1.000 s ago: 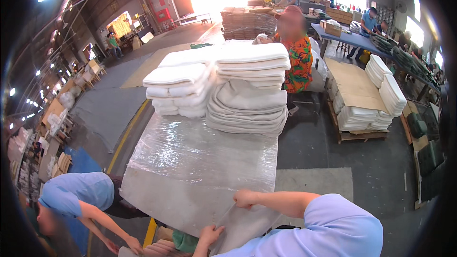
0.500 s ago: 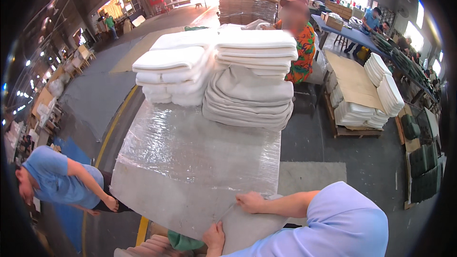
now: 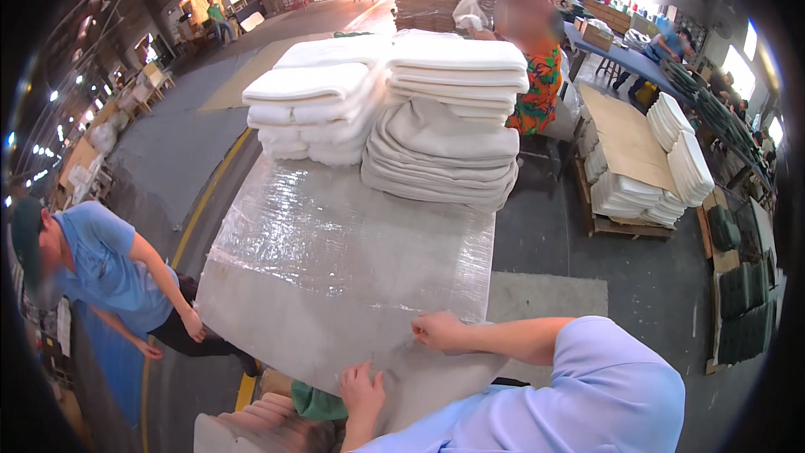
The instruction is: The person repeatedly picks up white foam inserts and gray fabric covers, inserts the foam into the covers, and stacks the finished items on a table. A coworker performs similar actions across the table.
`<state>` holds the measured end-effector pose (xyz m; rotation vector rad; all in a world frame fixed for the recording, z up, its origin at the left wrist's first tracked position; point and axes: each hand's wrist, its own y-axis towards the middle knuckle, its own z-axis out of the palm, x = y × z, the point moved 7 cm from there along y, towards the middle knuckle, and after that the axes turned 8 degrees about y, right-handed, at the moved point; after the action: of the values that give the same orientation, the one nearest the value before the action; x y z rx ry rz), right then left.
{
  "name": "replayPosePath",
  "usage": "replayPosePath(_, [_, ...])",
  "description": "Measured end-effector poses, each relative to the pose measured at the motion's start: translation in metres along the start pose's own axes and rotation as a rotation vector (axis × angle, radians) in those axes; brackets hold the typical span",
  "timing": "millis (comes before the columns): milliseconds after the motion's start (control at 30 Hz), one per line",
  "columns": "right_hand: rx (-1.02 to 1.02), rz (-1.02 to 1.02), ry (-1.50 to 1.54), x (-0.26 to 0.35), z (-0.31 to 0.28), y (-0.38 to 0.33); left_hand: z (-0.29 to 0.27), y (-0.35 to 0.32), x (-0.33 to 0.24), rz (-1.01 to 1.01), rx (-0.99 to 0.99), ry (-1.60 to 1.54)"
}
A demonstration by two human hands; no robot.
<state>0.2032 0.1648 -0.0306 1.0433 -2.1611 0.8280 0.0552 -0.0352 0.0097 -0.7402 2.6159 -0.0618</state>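
At the near end of a workshop table, we see a worker's left hand (image 3: pixel 362 387) lying on a grey sheet (image 3: pixel 428 384), its fingers slightly apart, while the right hand (image 3: pixel 438 332), fingers curled together, sits just beyond it and to the right; whether that hand pinches the material, we cannot tell. The sheet lies beneath both hands, its near part reaching back to the worker's pale blue sleeve (image 3: pixel 616 377). Low on the left, we find a pinkish-beige folded stack (image 3: pixel 251 429) and a green cloth (image 3: pixel 317 401) beside it, with a co-worker in a blue shirt (image 3: pixel 117 260) standing near the table's left edge. Past the hands, clear film (image 3: pixel 281 239) glistens across the grey surface. Farther along, we see a grey folded stack (image 3: pixel 440 164) in front of white folded pads (image 3: pixel 457 67). Behind them is a person in an orange patterned shirt (image 3: pixel 538 96); to the right, a loaded pallet (image 3: pixel 629 226) bears more white pads under brown board, with a blue table (image 3: pixel 616 54) beyond.
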Motion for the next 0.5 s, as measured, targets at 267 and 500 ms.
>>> replayPosePath(267, [0.812, -0.103, 0.010, 0.046, 0.029, -0.085, 0.043, -0.104, -0.019, 0.610, 0.226, -0.336])
replayPosePath(500, [0.800, -0.042, -0.073, 0.029, 0.042, -0.072, 0.063, -0.071, -0.013, 0.146, 0.585, -0.347])
